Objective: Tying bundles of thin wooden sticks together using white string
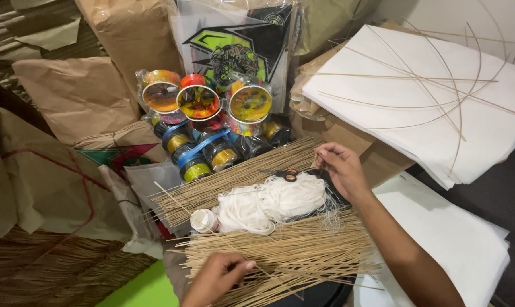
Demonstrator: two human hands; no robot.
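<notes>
Near bundle of thin tan bamboo sticks [280, 256] lies flat across the bottom of the pile. Left hand [217, 277] rests on its near edge, fingers [243, 266] curled around a few sticks, pinching them. Right hand [340, 169] sits at the far bundle of the same sticks [235, 179], fingers [324, 153] pinched on one stick end. Between bundles: heap of white string [269, 202], small orange-handled scissors [287, 174], white glue bottle [203, 220]. Behind: colourful thread spools [206, 105]. Right: stacked white paper sheets [434, 108] with curved sticks on top.
</notes>
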